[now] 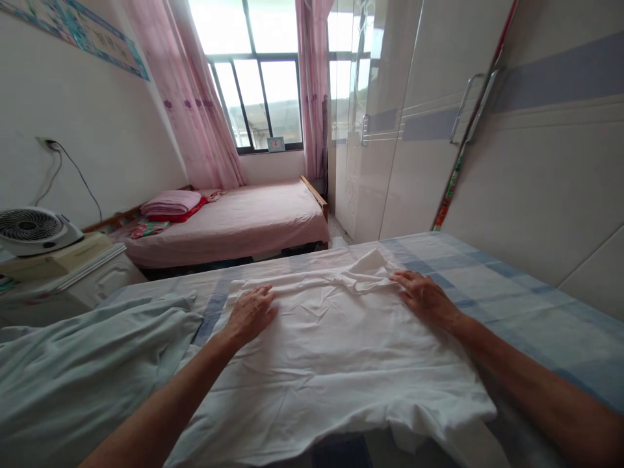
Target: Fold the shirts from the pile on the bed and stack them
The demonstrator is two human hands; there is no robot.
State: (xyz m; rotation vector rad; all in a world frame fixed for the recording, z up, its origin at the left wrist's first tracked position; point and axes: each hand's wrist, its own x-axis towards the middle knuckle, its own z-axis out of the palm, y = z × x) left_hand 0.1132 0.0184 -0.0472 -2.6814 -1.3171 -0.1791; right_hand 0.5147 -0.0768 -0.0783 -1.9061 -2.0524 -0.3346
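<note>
A thin white cloth (331, 351), perhaps a garment, is spread over the bed in front of me. Wrinkles run across it, and a crumpled fold (368, 263) stands up at its far right corner. My left hand (251, 312) rests on the far left part of the cloth, fingers stretched out and slightly bent. At the far right edge, beside the fold, my right hand (423, 296) touches the fabric with its fingers extended. The near edge of the cloth is uneven and hangs loosely toward me.
Pale green fabric (97, 364) lies heaped at left on the blue-and-white checked bedsheet (511, 305). Beyond is a pink-covered bed (253, 221) with folded bedding (170, 203). A fan (36, 227) stands at far left. Tall wardrobe doors (414, 130) line the right side.
</note>
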